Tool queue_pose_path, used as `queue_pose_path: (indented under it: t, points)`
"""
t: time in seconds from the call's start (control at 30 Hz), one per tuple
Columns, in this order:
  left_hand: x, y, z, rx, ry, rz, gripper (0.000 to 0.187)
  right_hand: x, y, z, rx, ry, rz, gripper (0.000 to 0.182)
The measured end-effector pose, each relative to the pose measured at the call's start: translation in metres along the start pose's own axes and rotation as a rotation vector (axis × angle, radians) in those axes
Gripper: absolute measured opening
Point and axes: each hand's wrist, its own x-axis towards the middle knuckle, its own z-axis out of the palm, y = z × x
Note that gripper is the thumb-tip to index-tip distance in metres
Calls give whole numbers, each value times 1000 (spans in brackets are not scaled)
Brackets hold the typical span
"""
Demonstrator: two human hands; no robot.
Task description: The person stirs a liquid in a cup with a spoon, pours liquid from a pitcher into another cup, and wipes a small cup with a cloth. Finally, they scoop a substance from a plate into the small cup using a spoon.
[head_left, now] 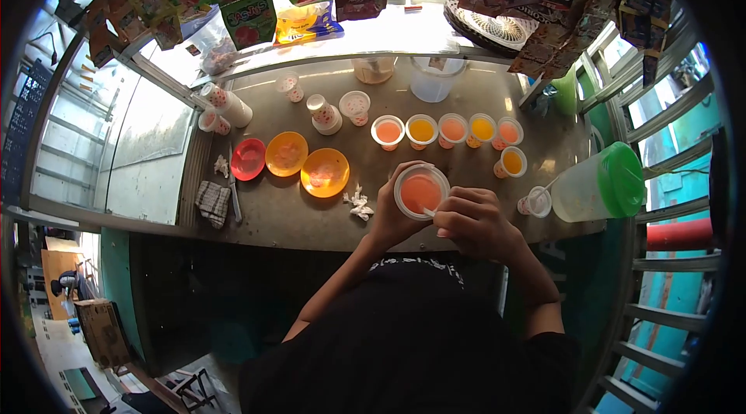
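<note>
My left hand (391, 208) is wrapped round a plastic cup (420, 183) of pink-orange drink, above the counter's front edge. Pinched in my right hand (475, 220) is a thin pale spoon-like utensil (428, 211), dipping into the drink at the cup's near right side; its lower end is hidden in the liquid. Beyond my hands stands a row of filled cups, among them a pink one (387, 131) and an orange one (422, 130). Another orange cup (510, 161) sits closer on the right. A small cup (536, 202) with a utensil in it is beside a green-lidded pitcher (597, 184).
Red (248, 159) and yellow plates (324, 173) lie on the left, with crumpled tissue (358, 203), a folded cloth (213, 203) and a knife (235, 195). Stacked cups (322, 114) and a clear bucket (432, 81) stand farther back. Drink sachets (247, 18) hang overhead.
</note>
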Motion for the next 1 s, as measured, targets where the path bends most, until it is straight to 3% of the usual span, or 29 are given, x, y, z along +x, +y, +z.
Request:
queue_pose_path:
  t: [0.23, 0.43, 0.7, 1.0]
  points:
    - [-4, -9, -20, -39, -83, -14, 64, 11, -4, 22, 50, 89, 92, 21]
    - [-3, -2, -32, -77, -109, -13, 67, 22, -7, 20, -111, 31, 92, 21]
    - [0, -3, -39, -67, -117, 10, 64, 31, -5, 36, 74, 79, 164, 14]
    - [4, 1, -32, -87, -100, -30, 62, 26, 1, 24, -54, -25, 227, 13]
